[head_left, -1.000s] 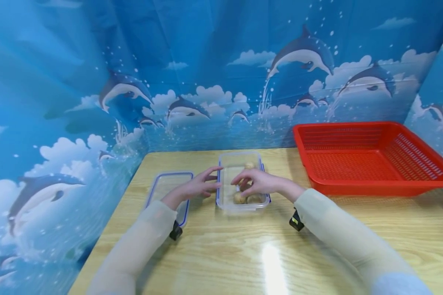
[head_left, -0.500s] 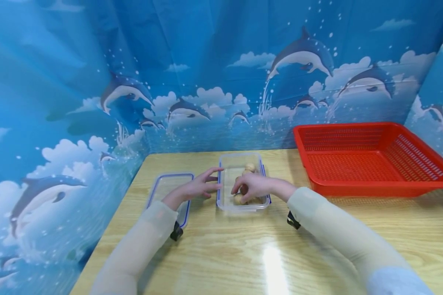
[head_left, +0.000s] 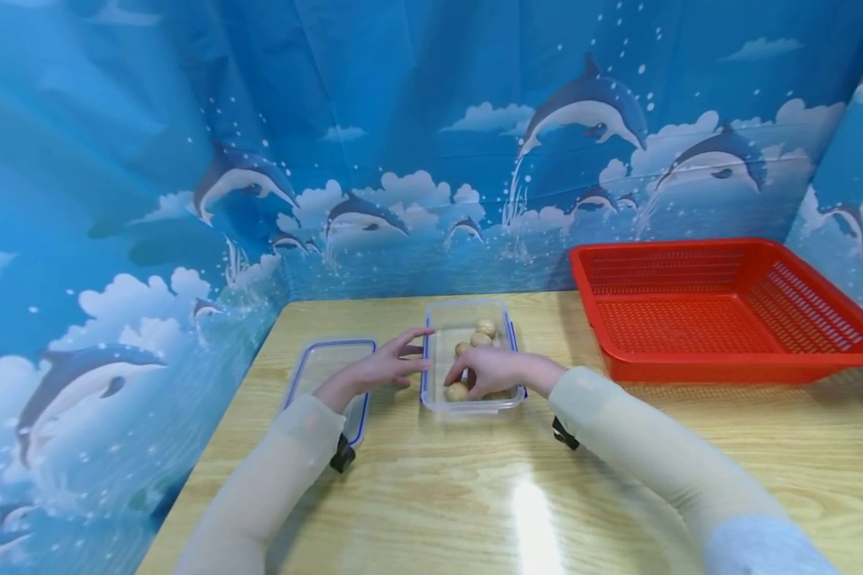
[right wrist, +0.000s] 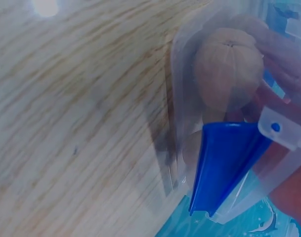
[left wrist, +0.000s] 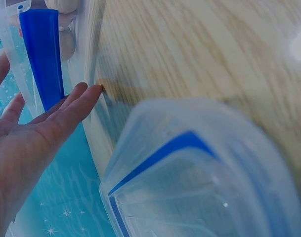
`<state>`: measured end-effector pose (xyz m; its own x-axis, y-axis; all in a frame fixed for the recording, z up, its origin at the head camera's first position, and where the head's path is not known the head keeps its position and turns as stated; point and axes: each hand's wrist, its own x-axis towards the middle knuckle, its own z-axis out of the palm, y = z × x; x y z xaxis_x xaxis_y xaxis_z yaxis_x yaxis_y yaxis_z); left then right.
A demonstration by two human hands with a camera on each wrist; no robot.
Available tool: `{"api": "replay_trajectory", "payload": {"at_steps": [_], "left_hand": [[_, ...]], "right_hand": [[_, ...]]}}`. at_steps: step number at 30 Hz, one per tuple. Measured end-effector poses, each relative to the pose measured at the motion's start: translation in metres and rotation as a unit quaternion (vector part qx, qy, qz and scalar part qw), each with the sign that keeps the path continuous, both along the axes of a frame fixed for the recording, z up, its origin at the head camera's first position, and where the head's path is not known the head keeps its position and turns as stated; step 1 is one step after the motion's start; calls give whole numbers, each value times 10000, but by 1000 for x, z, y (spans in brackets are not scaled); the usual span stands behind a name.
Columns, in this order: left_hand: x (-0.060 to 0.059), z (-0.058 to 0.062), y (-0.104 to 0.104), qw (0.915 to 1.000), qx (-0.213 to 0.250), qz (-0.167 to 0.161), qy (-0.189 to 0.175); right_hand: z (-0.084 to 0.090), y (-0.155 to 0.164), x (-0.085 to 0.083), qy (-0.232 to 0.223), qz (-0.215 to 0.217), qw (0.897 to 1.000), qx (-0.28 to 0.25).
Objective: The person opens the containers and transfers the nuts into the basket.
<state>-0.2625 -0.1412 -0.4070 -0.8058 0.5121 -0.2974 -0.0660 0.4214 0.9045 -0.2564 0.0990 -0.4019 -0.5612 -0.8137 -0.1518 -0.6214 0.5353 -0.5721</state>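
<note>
A clear plastic food container (head_left: 467, 406) with blue latches (right wrist: 227, 163) stands near the back of the table. My right hand (head_left: 499, 369) reaches down into it. Thumb and fingertips pinch a walnut (head_left: 456, 392) at the front left corner. Behind that hand, several walnuts (head_left: 481, 339) lie in a loose row toward the container's back right; others under the palm are partly hidden. Outside the container's left wall is my left hand (head_left: 387, 364), fingers spread and extended, with the fingertips right at the wall. In the left wrist view its palm (left wrist: 26, 153) holds nothing.
Left of the container, partly under my left forearm, lies a clear lid (head_left: 331, 359) with a blue seal. A red perforated plastic basket (head_left: 676, 319) stands at the back right. Behind the wooden table (head_left: 431, 495) hangs a blue dolphin-print curtain (head_left: 417, 120).
My right hand has shifted slightly left inside the container, and the front walnut has moved left with it. More walnuts behind the hand now show. The left hand has stayed in place.
</note>
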Motion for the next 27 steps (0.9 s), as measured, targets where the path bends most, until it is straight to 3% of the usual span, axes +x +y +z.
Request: {"api": "replay_trajectory", "payload": {"at_steps": [10,22,27], "left_hand": [[1,1,2,10000,-36,-28,-1],[2,0,0,9999,-84,4,84],[1,0,1,10000,-33,-21,54]], "right_hand": [[4,2,-2,-286,-211,9993,-134],[36,19,3,-152,-120,9978,-638],[48,35,7,5,-367,9966,-733]]}}
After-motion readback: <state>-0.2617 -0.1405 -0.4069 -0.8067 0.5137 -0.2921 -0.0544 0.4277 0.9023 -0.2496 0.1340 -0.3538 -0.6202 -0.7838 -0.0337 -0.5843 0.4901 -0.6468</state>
